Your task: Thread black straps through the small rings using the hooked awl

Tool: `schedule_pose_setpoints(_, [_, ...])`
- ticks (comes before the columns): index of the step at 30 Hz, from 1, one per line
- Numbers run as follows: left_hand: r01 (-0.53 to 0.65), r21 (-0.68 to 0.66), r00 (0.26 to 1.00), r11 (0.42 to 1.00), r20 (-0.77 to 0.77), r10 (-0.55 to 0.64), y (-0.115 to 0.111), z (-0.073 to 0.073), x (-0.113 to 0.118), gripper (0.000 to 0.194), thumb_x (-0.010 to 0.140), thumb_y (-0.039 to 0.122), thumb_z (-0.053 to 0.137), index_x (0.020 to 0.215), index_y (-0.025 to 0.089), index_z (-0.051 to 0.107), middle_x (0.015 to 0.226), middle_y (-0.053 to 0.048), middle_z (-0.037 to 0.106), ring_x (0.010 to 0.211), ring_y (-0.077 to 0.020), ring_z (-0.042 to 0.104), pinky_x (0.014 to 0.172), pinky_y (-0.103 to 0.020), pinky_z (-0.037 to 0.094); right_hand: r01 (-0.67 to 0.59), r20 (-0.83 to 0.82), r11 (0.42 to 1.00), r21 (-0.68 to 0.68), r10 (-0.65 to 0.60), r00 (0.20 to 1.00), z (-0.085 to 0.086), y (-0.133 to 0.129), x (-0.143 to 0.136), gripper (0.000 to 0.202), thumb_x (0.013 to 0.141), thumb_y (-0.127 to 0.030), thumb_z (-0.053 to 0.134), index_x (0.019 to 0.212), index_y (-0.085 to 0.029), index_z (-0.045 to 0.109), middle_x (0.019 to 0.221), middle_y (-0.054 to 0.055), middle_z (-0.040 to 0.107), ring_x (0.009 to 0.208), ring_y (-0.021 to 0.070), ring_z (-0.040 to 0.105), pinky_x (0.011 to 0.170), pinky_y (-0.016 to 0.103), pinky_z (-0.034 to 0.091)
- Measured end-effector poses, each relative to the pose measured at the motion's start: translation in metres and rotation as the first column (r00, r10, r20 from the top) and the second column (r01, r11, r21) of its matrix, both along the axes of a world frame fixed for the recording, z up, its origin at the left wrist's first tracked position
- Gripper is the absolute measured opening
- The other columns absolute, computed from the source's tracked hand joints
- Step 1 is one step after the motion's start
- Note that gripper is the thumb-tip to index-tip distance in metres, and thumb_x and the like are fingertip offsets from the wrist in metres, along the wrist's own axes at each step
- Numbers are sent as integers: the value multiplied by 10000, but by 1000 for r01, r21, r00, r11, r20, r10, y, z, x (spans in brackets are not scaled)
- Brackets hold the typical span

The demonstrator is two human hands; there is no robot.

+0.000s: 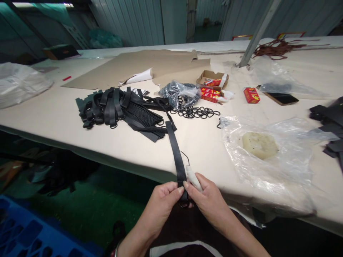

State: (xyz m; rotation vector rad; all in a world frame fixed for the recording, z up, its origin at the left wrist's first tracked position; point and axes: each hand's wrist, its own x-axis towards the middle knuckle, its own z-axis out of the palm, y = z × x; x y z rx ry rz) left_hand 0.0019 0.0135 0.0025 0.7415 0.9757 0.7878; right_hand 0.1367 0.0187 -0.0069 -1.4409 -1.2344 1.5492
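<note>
A flat black strap (175, 153) runs from the table toward me, its near end folded around a black ring (184, 205). My left hand (166, 196) pinches the folded end from the left, thumb on top. My right hand (206, 196) presses its thumb on the same fold from the right. Tucked in the right hand is also a tool with a whitish handle (193, 177) and a thin, bent dark tip. Beyond the strap's far end lies a pile of black straps (115, 109), several fitted with rings. Loose black rings (198, 112) are scattered beside it.
A plastic bag of dark rings (180, 93) sits behind the loose ones, near red small boxes (210, 94). To the right are a yellowish block (259, 145) on clear plastic, a phone (281, 98) and more black strips (331, 125). A metal post (257, 35) rises from the table.
</note>
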Motion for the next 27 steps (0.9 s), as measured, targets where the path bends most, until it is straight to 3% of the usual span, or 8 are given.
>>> schedule_pose_setpoints(4, [-23,20,998,1000,-55,24,0,0,0,235,800,310,608,785,96,704,642,-60,665,589,-148,570,618,-249,428,11,-51,1000,5,-11,999,-3,-1,1,273,826,-446,461,732,-190,451,574,-41,454,507,130,502,478,244,453])
schedule_pose_setpoints(8, [-38,4,994,999,-100,38,0,1,-1,244,780,337,626,773,104,698,662,-60,670,585,-157,585,634,-264,447,45,176,973,226,-86,981,-1,-3,5,233,848,-383,445,743,-182,498,614,-11,498,570,139,505,532,240,445])
schedule_pose_setpoints(13, [-26,60,992,998,-124,33,-1,2,-1,233,796,323,607,728,117,692,606,-32,632,586,-146,545,611,-243,428,-75,225,919,388,-16,974,-9,-7,6,113,861,-249,451,852,-185,544,673,2,555,538,126,544,528,223,463])
schedule_pose_setpoints(16, [-15,125,986,992,-165,36,-3,1,-1,206,810,303,593,802,131,705,668,-32,643,668,-159,542,637,-235,416,-165,344,773,612,-73,936,-12,-10,8,149,831,-133,440,935,-188,533,731,21,592,564,125,558,537,221,456])
schedule_pose_setpoints(19, [-6,207,973,978,-224,53,-5,0,-1,201,815,293,583,890,159,713,734,-27,652,720,-174,545,662,-237,415,-342,494,493,800,-219,841,-8,-14,13,167,844,-88,403,946,-165,511,653,24,581,542,141,541,502,242,420])
schedule_pose_setpoints(22, [19,267,951,964,-302,65,-8,1,-1,212,822,290,565,932,190,717,766,-27,672,711,-183,564,662,-243,432,-516,569,240,822,-350,744,2,-18,19,185,873,-89,365,992,-111,505,597,37,574,497,161,500,460,284,369])
schedule_pose_setpoints(24, [60,331,930,942,-362,68,-10,3,-1,210,823,275,561,941,207,721,805,-33,694,726,-191,588,690,-247,448,-571,593,179,801,-373,714,7,-20,23,191,871,-71,363,993,-94,508,595,41,584,488,159,491,453,295,348])
schedule_pose_setpoints(27, [131,404,905,905,-422,57,-11,6,-2,212,833,257,551,956,230,721,850,-33,715,753,-197,621,723,-242,466,-619,621,148,771,-392,679,10,-22,28,164,860,-57,409,973,-100,521,600,35,589,490,154,490,453,305,324])
